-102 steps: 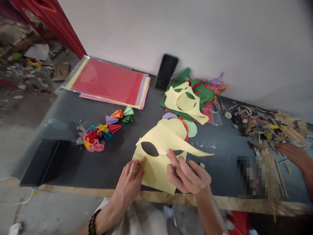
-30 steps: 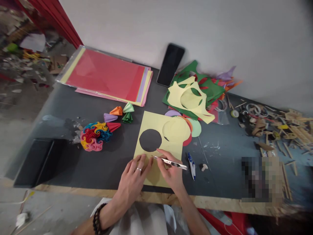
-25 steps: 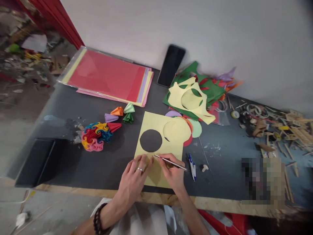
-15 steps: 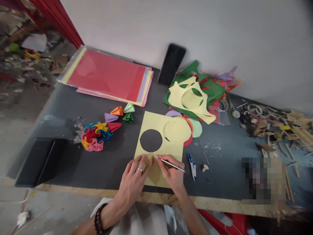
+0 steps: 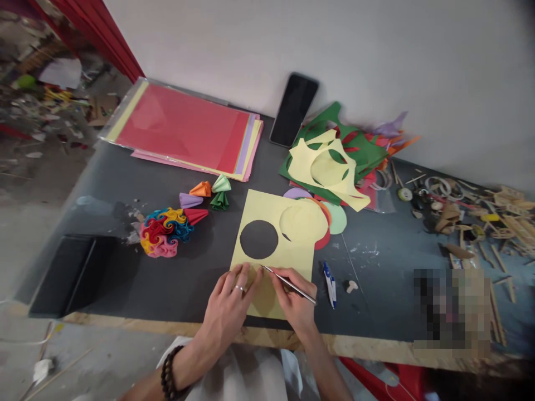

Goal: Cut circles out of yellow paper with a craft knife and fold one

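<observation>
A pale yellow paper sheet (image 5: pixel 301 257) lies on the dark tabletop, with a round hole cut in its left part. Pressed flat on the sheet just below that hole is my left hand (image 5: pixel 229 301), its fingers stretched out. My right hand (image 5: pixel 296 298) pinches a slim silver pen-shaped tool (image 5: pixel 295 288) at a slant. The tool's tip touches or nearly touches the paper beside my left fingertips; its exact shape is too small to tell. Pale yellow paper discs (image 5: pixel 307 221) rest on the sheet's upper right. Right of the sheet lies a blue-and-white pen (image 5: pixel 329 284).
Coloured sheets in a clear sleeve (image 5: pixel 179 128) lie at the back left. Folded paper cones (image 5: pixel 200 189) and a curled paper piece (image 5: pixel 165 233) are in front. A phone (image 5: pixel 294 109) leans on the wall beside paper offcuts (image 5: pixel 330 161). Wooden sticks (image 5: pixel 507 217) clutter the right.
The right hand has tilted the tool more steeply, its rear end dropping slightly. My left hand stays in place on the sheet.
</observation>
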### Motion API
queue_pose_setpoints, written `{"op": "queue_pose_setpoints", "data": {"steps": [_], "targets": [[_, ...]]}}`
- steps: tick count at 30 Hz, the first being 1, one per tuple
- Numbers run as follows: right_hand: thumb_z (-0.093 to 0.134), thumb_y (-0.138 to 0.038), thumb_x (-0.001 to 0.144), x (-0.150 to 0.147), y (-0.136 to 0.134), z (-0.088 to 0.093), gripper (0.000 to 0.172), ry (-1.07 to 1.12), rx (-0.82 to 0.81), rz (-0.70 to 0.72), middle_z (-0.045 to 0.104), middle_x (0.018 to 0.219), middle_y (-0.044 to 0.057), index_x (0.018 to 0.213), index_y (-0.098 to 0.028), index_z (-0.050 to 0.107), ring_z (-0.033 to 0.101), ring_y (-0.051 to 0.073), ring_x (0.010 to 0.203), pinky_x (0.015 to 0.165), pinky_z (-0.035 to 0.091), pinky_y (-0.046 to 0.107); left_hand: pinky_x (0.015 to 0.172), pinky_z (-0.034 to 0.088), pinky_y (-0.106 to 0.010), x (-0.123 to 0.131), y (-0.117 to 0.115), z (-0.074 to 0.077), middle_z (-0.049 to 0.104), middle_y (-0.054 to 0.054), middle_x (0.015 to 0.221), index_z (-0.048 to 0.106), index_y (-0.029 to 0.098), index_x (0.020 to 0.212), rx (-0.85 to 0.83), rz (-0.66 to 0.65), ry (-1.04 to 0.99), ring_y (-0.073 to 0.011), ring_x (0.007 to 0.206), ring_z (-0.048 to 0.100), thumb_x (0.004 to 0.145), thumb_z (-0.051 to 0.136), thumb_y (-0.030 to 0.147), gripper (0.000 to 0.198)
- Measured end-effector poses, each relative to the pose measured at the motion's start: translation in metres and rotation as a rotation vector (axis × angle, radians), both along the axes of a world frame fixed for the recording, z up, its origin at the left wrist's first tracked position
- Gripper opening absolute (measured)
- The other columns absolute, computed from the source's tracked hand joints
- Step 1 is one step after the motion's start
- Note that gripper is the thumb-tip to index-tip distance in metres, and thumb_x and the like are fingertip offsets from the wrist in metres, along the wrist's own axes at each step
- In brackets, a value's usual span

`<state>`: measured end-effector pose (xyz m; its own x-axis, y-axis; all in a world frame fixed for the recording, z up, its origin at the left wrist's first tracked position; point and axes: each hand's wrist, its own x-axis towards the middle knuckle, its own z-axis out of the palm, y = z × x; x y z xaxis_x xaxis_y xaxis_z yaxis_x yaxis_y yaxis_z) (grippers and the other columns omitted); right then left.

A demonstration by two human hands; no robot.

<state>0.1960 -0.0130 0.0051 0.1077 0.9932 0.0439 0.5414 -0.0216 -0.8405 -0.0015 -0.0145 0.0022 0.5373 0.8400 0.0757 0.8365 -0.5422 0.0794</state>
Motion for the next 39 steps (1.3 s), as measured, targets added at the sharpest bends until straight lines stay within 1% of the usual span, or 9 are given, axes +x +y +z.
{"op": "queue_pose_setpoints", "data": {"steps": [4, 6, 13, 19, 24, 30, 33, 39], "targets": [[0.069, -0.027, 0.096, 0.001, -0.002, -0.001, 0.010, -0.007, 0.005, 0.007, 0.083, 0.096, 0.001, 0.104, -0.028, 0.075, 0.080, 0.018, 0.084, 0.075, 0.065, 0.025, 0.103, 0.054, -0.039, -0.001, -0.001, -0.002, 0.068, -0.009, 0.147, 0.050, 0.031, 0.157, -0.016, 0.003, -0.008, -0.0271, 0.128, 0.064, 0.090, 0.056, 0.004, 0.073], [0.069, -0.026, 0.096, 0.002, -0.003, -0.001, 0.010, 0.004, -0.015, 0.003, 0.083, 0.094, 0.000, 0.103, -0.028, 0.075, 0.079, 0.016, 0.081, 0.074, 0.065, 0.024, 0.103, 0.054, -0.039, -0.001, -0.002, -0.002, 0.067, -0.009, 0.148, 0.049, 0.031, 0.158, -0.023, 0.000, -0.011, -0.0269, 0.129, 0.063, 0.090, 0.056, 0.004, 0.073], [0.069, -0.024, 0.095, 0.000, -0.006, -0.001, 0.010, -0.016, 0.020, 0.004, 0.082, 0.094, 0.002, 0.103, -0.026, 0.075, 0.080, 0.016, 0.082, 0.073, 0.065, 0.022, 0.106, 0.052, -0.040, -0.002, 0.000, 0.000, 0.066, -0.009, 0.150, 0.043, 0.032, 0.162, -0.061, 0.000, -0.007, -0.0277, 0.132, 0.061, 0.090, 0.056, 0.004, 0.078], [0.069, -0.022, 0.096, 0.000, -0.008, 0.002, 0.010, 0.012, 0.022, -0.011, 0.082, 0.092, 0.002, 0.103, -0.024, 0.075, 0.079, 0.015, 0.079, 0.073, 0.065, 0.020, 0.105, 0.053, -0.040, -0.001, 0.000, 0.005, 0.067, -0.010, 0.149, 0.040, 0.033, 0.163, -0.070, -0.005, 0.001, -0.0275, 0.130, 0.063, 0.091, 0.056, 0.005, 0.079], [0.069, -0.018, 0.095, -0.002, -0.011, 0.005, 0.009, 0.031, 0.035, -0.035, 0.082, 0.090, 0.003, 0.101, -0.023, 0.074, 0.078, 0.014, 0.076, 0.071, 0.064, 0.019, 0.105, 0.053, -0.040, -0.002, 0.000, 0.004, 0.065, -0.010, 0.151, 0.036, 0.033, 0.165, -0.075, -0.011, 0.011, -0.0273, 0.130, 0.063, 0.090, 0.055, 0.003, 0.083], [0.070, -0.019, 0.094, -0.004, -0.018, 0.007, 0.005, -0.007, 0.044, -0.077, 0.080, 0.084, 0.001, 0.097, -0.022, 0.073, 0.076, 0.013, 0.070, 0.065, 0.061, 0.017, 0.104, 0.054, -0.039, -0.002, 0.001, 0.004, 0.065, -0.009, 0.150, 0.030, 0.033, 0.167, -0.075, -0.014, 0.011, -0.0259, 0.130, 0.063, 0.090, 0.054, 0.004, 0.085], [0.069, -0.020, 0.095, -0.006, -0.022, 0.008, 0.003, -0.031, 0.056, -0.091, 0.079, 0.081, 0.001, 0.094, -0.021, 0.072, 0.075, 0.012, 0.066, 0.062, 0.059, 0.017, 0.102, 0.055, -0.039, -0.002, 0.001, 0.004, 0.067, -0.008, 0.148, 0.033, 0.033, 0.166, -0.048, -0.018, 0.021, -0.0253, 0.129, 0.063, 0.091, 0.054, 0.005, 0.083], [0.068, -0.022, 0.095, -0.013, -0.028, 0.011, 0.006, -0.096, 0.077, -0.147, 0.077, 0.074, -0.001, 0.089, -0.021, 0.070, 0.070, 0.010, 0.057, 0.058, 0.057, 0.017, 0.102, 0.056, -0.039, -0.001, 0.001, 0.004, 0.067, -0.009, 0.148, 0.046, 0.031, 0.160, -0.023, -0.014, 0.041, -0.0269, 0.128, 0.063, 0.092, 0.059, 0.009, 0.073]]}}
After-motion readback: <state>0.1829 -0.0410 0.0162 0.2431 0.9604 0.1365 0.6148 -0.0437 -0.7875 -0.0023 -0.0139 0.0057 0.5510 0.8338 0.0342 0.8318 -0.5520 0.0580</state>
